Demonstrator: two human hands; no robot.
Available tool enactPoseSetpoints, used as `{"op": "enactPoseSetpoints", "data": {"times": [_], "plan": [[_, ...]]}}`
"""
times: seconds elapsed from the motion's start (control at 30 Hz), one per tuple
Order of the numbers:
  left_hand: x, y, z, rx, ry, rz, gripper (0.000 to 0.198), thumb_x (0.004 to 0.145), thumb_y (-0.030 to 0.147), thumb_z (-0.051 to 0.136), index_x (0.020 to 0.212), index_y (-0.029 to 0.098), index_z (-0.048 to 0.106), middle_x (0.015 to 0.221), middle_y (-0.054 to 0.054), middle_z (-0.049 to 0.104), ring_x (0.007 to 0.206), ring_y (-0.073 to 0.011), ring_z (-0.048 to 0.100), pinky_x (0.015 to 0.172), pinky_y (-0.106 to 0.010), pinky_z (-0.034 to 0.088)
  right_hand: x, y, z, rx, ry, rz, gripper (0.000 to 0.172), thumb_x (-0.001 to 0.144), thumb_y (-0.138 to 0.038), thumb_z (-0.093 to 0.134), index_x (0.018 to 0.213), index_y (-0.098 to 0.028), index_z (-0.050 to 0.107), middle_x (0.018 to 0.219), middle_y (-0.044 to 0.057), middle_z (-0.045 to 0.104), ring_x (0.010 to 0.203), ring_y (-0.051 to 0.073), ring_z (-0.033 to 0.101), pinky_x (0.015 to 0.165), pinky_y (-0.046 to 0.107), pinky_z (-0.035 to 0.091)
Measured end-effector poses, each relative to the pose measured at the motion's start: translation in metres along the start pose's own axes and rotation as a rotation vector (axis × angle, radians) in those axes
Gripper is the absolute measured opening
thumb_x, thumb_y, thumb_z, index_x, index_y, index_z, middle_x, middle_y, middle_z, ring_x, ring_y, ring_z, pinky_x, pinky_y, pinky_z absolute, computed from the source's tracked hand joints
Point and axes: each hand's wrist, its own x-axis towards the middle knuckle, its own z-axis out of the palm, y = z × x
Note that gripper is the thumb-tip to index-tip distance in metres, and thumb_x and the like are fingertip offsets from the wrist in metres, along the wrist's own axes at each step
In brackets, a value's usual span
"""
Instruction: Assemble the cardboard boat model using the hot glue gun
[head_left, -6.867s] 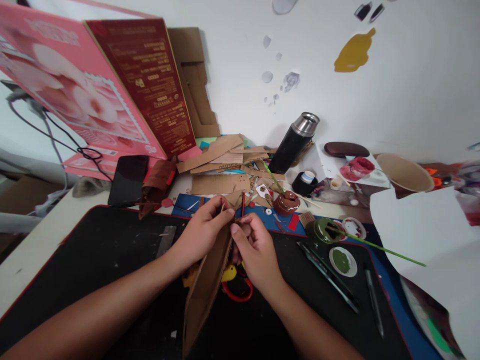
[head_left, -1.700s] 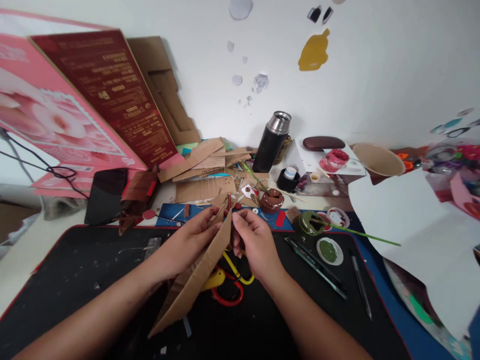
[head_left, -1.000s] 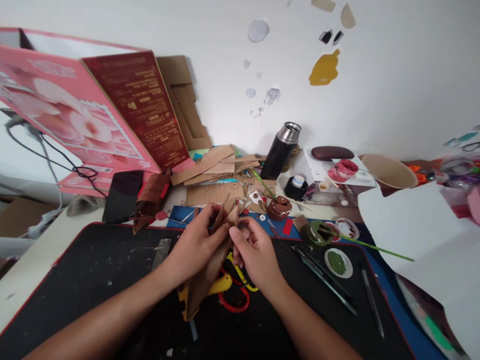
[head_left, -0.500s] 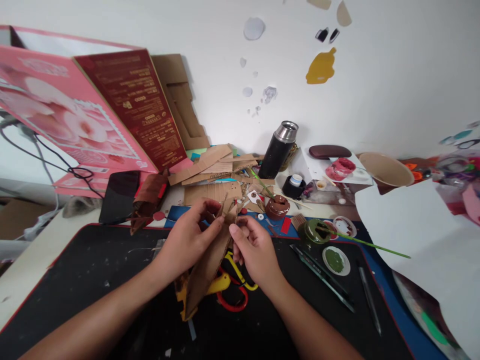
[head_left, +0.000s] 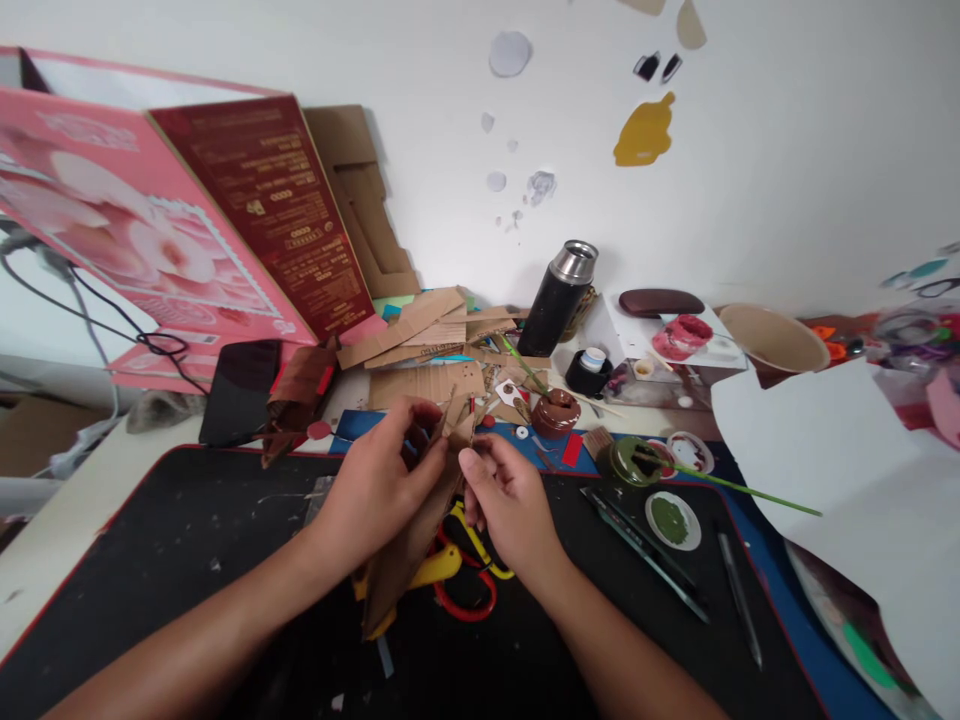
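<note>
My left hand (head_left: pixel 379 485) grips the cardboard (head_left: pixel 411 545) near its upper end, between thumb and fingers. My right hand (head_left: pixel 511 500) is at the right edge of that end, fingers curled; I cannot tell whether it pinches the edge. The cardboard slants down toward me over the black mat (head_left: pixel 187 560) and partly hides a yellow tool (head_left: pixel 441 567). A red handle (head_left: pixel 470 616) lies just right of this tool. Beyond my right hand stand the brown jar (head_left: pixel 555 412) and green jar (head_left: pixel 634 465).
</note>
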Motion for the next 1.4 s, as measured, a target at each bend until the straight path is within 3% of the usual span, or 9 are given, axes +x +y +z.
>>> {"op": "enactPoseSetpoints", "data": {"times": [0.17,0.33,0.77,1.0,1.23,1.4], "plan": [[0.002,0.0,-0.003,-0.052,-0.053,-0.026,0.023,0.098,0.037,0.062,0.117,0.024,0.062,0.106,-0.003,0.074,0.095,-0.0231,0.069,0.085,-0.037,0.052,-0.001,-0.002,0.0,-0.025,-0.038,-0.021,0.044,0.095,-0.063,0.068,0.099,-0.019,0.069,0.051,-0.008,0.052,0.042,0.011,0.049,0.042,0.022,0.038],[0.003,0.0,-0.004,-0.098,-0.125,-0.029,0.015,0.1,0.038,0.059,0.102,0.024,0.064,0.098,-0.003,0.073,0.094,-0.0231,0.067,0.084,-0.036,0.05,-0.001,-0.002,0.0,-0.016,-0.066,0.008,0.048,0.095,-0.065,0.067,0.104,-0.017,0.073,0.051,-0.006,0.055,0.041,0.011,0.048,0.042,0.021,0.038],[0.0,0.006,-0.005,0.052,-0.038,0.016,0.01,0.095,0.031,0.058,0.096,0.024,0.066,0.084,-0.002,0.071,0.078,-0.0219,0.063,0.075,-0.034,0.05,0.0,0.0,0.002,-0.022,-0.069,0.035,0.05,0.093,-0.067,0.069,0.079,-0.02,0.062,0.051,-0.005,0.057,0.041,0.01,0.051,0.041,0.02,0.04],[0.002,0.003,-0.005,0.055,-0.072,0.006,0.013,0.097,0.033,0.055,0.093,0.023,0.063,0.084,-0.002,0.07,0.078,-0.0221,0.063,0.073,-0.035,0.047,0.001,0.001,0.002,-0.015,-0.071,0.048,0.05,0.091,-0.068,0.07,0.077,-0.021,0.062,0.05,-0.004,0.057,0.04,0.011,0.051,0.039,0.02,0.038],[0.003,0.003,-0.008,-0.022,-0.13,-0.007,0.015,0.098,0.036,0.059,0.103,0.024,0.066,0.096,-0.003,0.075,0.089,-0.0233,0.068,0.079,-0.035,0.049,-0.001,-0.006,0.002,0.004,-0.053,0.036,0.045,0.092,-0.064,0.072,0.086,-0.02,0.065,0.05,-0.006,0.055,0.041,0.01,0.048,0.041,0.02,0.038],[0.004,0.003,-0.014,-0.048,-0.198,-0.009,0.027,0.095,0.04,0.064,0.117,0.025,0.065,0.101,-0.003,0.076,0.091,-0.0242,0.071,0.082,-0.036,0.053,0.002,-0.009,-0.005,0.0,0.013,-0.005,0.046,0.092,-0.066,0.072,0.09,-0.02,0.065,0.049,-0.006,0.055,0.04,0.01,0.049,0.04,0.02,0.038]]}}
